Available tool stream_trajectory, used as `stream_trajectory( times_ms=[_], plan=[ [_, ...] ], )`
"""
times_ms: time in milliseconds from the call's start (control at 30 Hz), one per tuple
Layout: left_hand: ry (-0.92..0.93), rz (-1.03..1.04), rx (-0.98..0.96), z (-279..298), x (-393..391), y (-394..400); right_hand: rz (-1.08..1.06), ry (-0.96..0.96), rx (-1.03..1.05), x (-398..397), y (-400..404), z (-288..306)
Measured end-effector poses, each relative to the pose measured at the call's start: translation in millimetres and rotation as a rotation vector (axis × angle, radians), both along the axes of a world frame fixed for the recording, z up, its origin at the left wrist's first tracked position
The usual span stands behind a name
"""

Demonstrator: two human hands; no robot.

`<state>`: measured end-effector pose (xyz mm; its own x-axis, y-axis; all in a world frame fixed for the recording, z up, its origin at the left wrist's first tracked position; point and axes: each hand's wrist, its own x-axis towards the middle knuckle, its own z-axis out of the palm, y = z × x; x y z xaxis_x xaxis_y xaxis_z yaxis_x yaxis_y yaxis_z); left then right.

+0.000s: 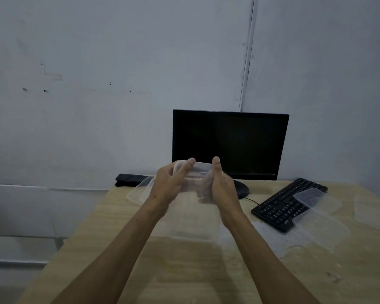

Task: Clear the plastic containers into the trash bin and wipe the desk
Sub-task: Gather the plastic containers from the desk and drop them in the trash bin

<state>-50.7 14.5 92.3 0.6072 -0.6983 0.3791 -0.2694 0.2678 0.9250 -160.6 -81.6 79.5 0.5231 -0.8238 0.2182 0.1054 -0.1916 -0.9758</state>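
Pale grey walls are closing in a dim corner, and against them a light wooden desk (123,227) is standing with plenty of clutter on it. Behind the raised hands a black flat monitor (229,143) is sitting dark on its round stand, and a black keyboard (281,205) is lying slantwise to its right. Clear rectangular plastic containers are lying about: two (318,197) are overlapping each other and partly resting on the keyboard's near end, another (371,210) is showing at the right edge, one (139,189) is sitting at the far left of the desk, and a faint one (191,224) seems to be lying under the forearms. A dark folded cloth or pouch (130,179) is resting at the back left corner; which it is I cannot tell. Above the desk the person is holding up one more clear plastic container (195,172), the left hand (169,185) curling around its left end with the thumb over the rim and the right hand (219,185) gripping its right end likewise. No trash bin is showing, most containers are waiting, and white smears are marking the unwiped wood, so the job looks barely begun.
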Motion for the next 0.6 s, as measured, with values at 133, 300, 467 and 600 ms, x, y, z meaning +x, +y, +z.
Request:
stream_trajectory(
  times_ms=[133,300,467,600],
  plan=[
    [0.1,-0.008,0.013,-2,-4,-3,-0.026,-0.054,0.0,1,-2,-1],
    [0.077,-0.053,0.217,-22,-29,8,-0.135,-0.1,0.121,-1,-21,1],
    [0.127,0.067,0.197,-29,-36,11,-0.049,-0.021,0.167,-4,-15,0],
    [0.199,0.221,0.147,-21,-27,3,0.063,0.113,0.083,-14,4,-9]
  ],
)
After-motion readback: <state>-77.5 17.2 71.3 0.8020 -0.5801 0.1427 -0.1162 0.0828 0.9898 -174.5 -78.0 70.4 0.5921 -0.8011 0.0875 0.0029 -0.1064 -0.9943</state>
